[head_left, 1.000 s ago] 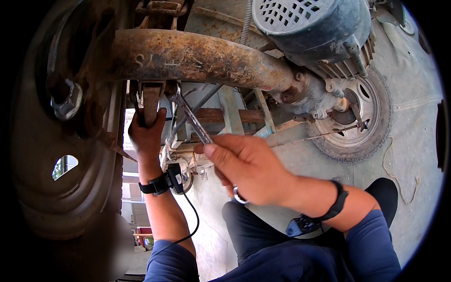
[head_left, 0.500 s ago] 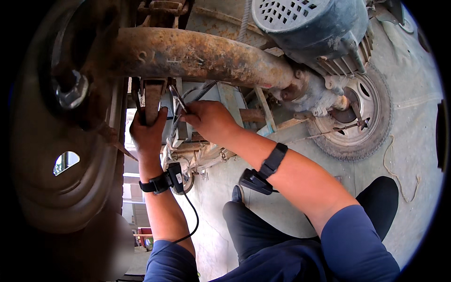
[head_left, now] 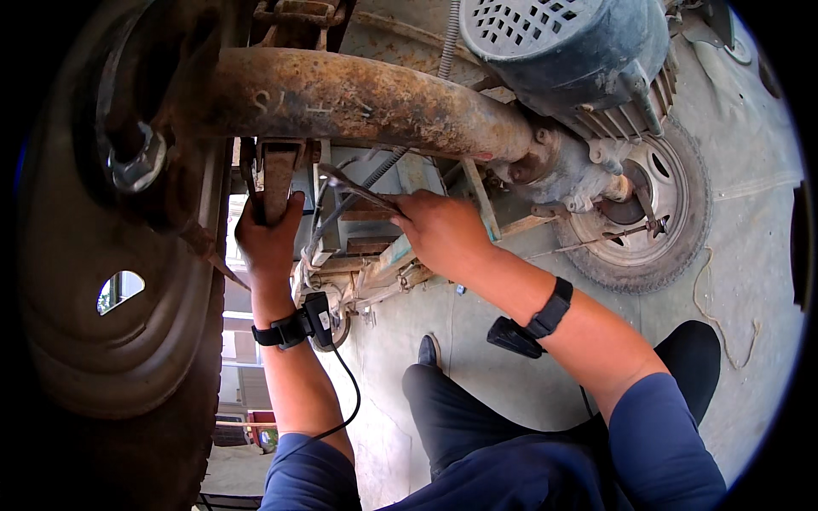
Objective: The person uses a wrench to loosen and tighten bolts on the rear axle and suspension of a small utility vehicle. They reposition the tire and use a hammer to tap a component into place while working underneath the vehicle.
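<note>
My right hand [head_left: 447, 230] is closed on the end of a long metal wrench [head_left: 362, 189]. The wrench's head reaches left, to the right of a rusty bolt end [head_left: 314, 152] and apart from it. My left hand [head_left: 268, 243] is closed around the lower part of a rusty bracket [head_left: 277, 179] under the axle tube, thumb on its right side. A dark narrow bar [head_left: 247, 166] runs up from the left fingers, which hide its lower end; I cannot tell if they grip it too. Above both hands lies the thick rusty axle tube [head_left: 358, 94].
A large wheel [head_left: 77, 341] stands close on the left, beside a big nut [head_left: 136, 166]. A grey motor [head_left: 562, 55] sits at upper right, above another wheel [head_left: 635, 213]. Cables [head_left: 375, 166] and frame bars [head_left: 481, 200] lie behind the wrench. A cord [head_left: 707, 298] lies on the floor.
My right hand has moved right and slightly down, and the wrench has come away from the bolt end and swung flatter. My left hand stays at the bracket.
</note>
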The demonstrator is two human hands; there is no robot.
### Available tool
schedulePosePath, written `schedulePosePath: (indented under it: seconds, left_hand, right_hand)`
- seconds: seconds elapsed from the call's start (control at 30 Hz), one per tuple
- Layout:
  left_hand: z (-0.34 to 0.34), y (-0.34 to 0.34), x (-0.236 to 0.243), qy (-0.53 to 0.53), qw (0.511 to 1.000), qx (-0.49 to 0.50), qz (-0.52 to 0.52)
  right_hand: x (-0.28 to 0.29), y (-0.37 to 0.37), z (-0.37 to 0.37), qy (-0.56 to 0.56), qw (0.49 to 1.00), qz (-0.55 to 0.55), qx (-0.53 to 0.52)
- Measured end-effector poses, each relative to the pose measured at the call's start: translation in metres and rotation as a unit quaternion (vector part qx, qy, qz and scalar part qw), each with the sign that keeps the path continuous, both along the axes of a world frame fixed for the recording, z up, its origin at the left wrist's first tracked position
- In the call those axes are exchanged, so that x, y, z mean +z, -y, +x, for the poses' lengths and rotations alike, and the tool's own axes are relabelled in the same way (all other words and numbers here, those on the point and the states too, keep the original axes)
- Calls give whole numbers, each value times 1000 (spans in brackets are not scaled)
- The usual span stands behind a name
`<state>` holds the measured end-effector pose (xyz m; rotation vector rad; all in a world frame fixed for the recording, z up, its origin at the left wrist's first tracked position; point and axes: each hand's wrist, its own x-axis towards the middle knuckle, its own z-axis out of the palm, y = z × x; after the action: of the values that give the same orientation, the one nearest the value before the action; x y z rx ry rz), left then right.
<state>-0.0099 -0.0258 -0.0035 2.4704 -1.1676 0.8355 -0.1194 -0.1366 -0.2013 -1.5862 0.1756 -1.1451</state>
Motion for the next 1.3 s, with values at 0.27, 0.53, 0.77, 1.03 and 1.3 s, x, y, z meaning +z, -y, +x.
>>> schedulePosePath:
  seconds: [0.27, 0.53, 0.77, 1.03, 1.3]
  left_hand:
    - [-3, 0, 0, -33, 999, -13, -23]
    - [0, -2, -1, -34, 998, -27, -35]
    - [-1, -1, -1, -16, 1000, -14, -19]
    - [-4, -1, -1, -17, 1000, -11, -21]
    - [-3, 1, -2, -2, 999, -29, -19]
  right_hand:
    - [-1, 9, -82, 80, 890, 230, 385]
    - [20, 60, -123, 58, 786, 309, 533]
    - [38, 82, -134, -7, 826, 286, 486]
    - [44, 87, -134, -17, 838, 260, 480]
    - [61, 109, -142, -28, 837, 257, 482]
